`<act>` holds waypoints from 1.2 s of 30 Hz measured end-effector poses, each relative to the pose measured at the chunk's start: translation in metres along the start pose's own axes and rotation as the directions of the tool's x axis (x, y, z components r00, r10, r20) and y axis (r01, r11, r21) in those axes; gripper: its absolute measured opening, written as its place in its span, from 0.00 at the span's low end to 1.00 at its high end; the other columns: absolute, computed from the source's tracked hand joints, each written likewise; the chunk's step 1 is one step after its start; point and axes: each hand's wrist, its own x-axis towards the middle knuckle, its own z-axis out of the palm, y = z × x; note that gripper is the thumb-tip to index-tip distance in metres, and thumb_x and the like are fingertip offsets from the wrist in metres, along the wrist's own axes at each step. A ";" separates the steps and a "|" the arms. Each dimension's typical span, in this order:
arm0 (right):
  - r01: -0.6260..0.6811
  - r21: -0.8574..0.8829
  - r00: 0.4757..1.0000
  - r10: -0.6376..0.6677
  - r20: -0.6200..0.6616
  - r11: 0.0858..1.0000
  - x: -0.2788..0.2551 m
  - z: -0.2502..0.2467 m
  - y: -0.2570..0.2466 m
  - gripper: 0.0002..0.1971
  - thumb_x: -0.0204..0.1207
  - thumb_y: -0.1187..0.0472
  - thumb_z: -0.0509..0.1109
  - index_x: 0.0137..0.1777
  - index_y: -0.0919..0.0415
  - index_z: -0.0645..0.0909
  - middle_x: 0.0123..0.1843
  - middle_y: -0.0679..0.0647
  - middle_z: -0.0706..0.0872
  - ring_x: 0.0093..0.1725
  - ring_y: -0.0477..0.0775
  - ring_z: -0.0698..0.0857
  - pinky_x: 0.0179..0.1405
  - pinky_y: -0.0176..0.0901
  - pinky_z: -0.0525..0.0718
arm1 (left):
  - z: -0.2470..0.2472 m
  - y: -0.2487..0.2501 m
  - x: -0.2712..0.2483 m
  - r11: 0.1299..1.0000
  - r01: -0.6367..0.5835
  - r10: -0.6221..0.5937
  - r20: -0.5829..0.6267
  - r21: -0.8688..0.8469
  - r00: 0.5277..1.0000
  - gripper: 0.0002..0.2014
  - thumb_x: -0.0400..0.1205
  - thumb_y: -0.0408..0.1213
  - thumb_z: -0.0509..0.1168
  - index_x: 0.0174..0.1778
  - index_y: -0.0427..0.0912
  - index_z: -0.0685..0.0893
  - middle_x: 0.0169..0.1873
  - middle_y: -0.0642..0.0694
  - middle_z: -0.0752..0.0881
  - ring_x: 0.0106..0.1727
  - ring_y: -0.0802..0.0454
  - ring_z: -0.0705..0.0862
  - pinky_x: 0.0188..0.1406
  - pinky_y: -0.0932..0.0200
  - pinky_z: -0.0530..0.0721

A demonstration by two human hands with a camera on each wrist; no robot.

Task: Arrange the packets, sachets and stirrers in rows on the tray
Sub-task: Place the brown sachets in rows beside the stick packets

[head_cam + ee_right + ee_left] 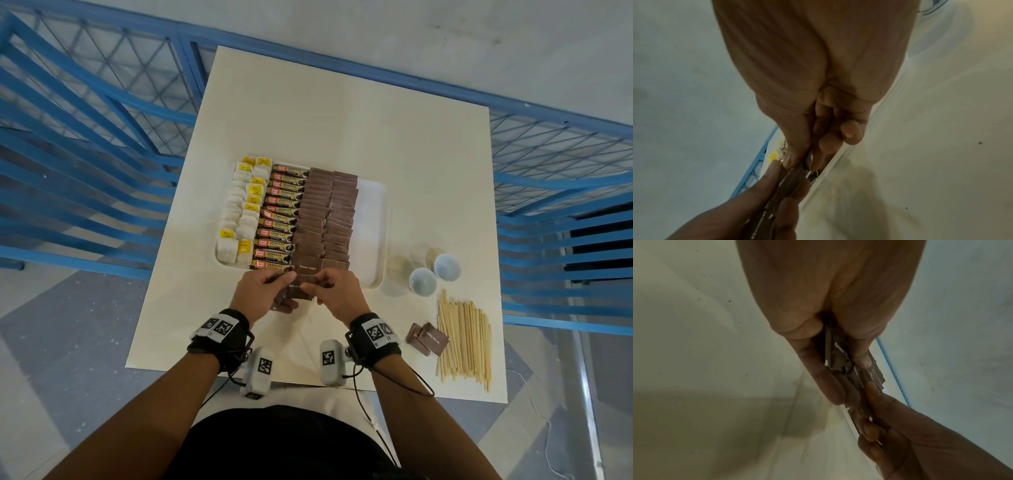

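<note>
A white tray point(371, 219) holds rows of yellow-tagged tea bags point(245, 212), coffee granule sticks point(279, 219) and brown sugar sachets point(325, 219). At the tray's near edge my left hand point(279, 286) grips a small stack of brown sugar sachets point(301, 290). My right hand point(318, 284) pinches the top sachet of that stack. In the left wrist view the stack point(838, 356) sits between my left thumb and fingers, and in the right wrist view a brown sachet point(795, 175) is pinched by both hands. Wooden stirrers point(464, 342) and a few loose sachets point(426, 337) lie on the table at right.
Two white bowls point(423, 281) point(447, 266) and clear round lids point(399, 274) stand right of the tray. A bare strip runs along the tray's right side. Blue metal railings point(85, 144) surround the white table point(342, 120).
</note>
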 end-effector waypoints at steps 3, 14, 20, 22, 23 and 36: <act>0.009 -0.003 1.000 -0.009 -0.025 1.000 0.002 -0.002 -0.003 0.08 0.74 0.56 0.82 0.47 0.60 0.89 0.37 0.52 0.91 0.31 0.43 0.84 0.32 0.27 0.82 | 0.000 -0.002 -0.001 1.000 0.002 -0.003 -0.038 -0.031 0.999 0.09 0.89 0.38 0.68 0.59 0.38 0.89 0.42 0.35 0.94 0.38 0.31 0.93 0.41 0.40 0.94; -0.053 -0.143 0.968 0.016 -0.251 0.988 0.024 0.002 -0.009 0.04 0.76 0.54 0.80 0.44 0.52 0.90 0.35 0.42 0.89 0.38 0.43 0.86 0.38 0.30 0.75 | -0.021 -0.005 0.004 0.998 0.059 -0.060 -0.054 -0.027 0.997 0.10 0.90 0.25 0.58 0.60 0.35 0.85 0.47 0.33 0.93 0.42 0.36 0.93 0.42 0.43 0.93; -0.061 -0.215 0.966 0.003 -0.259 0.975 0.025 0.011 -0.005 0.06 0.75 0.51 0.79 0.47 0.52 0.91 0.36 0.44 0.89 0.41 0.48 0.87 0.42 0.38 0.82 | -0.021 -0.009 0.002 0.999 0.049 -0.049 -0.035 0.020 0.998 0.10 0.89 0.23 0.58 0.57 0.35 0.84 0.45 0.37 0.94 0.42 0.39 0.93 0.42 0.46 0.93; -0.071 -0.212 0.961 0.009 -0.278 0.975 0.024 0.012 -0.005 0.06 0.75 0.52 0.80 0.47 0.52 0.90 0.37 0.44 0.89 0.41 0.48 0.87 0.45 0.45 0.87 | -0.021 -0.009 0.002 0.999 0.046 -0.045 -0.033 0.028 0.998 0.09 0.89 0.23 0.59 0.57 0.35 0.84 0.45 0.37 0.94 0.42 0.39 0.93 0.41 0.46 0.93; -0.077 -0.204 0.957 0.015 -0.290 0.976 0.024 0.012 -0.005 0.06 0.74 0.52 0.80 0.47 0.52 0.90 0.38 0.44 0.89 0.41 0.47 0.86 0.45 0.47 0.88 | -0.021 -0.009 0.002 0.999 0.044 -0.043 -0.031 0.029 0.999 0.09 0.89 0.23 0.59 0.57 0.35 0.84 0.46 0.36 0.94 0.42 0.39 0.93 0.41 0.45 0.93; 0.051 -0.080 0.893 -0.081 -0.443 0.996 0.018 0.002 0.000 0.04 0.79 0.59 0.77 0.51 0.52 0.85 0.42 0.44 0.88 0.42 0.39 0.86 0.41 0.23 0.79 | -0.017 -0.002 0.005 0.997 0.065 -0.065 -0.011 0.042 0.998 0.12 0.87 0.20 0.58 0.59 0.34 0.84 0.47 0.36 0.94 0.43 0.39 0.93 0.43 0.46 0.92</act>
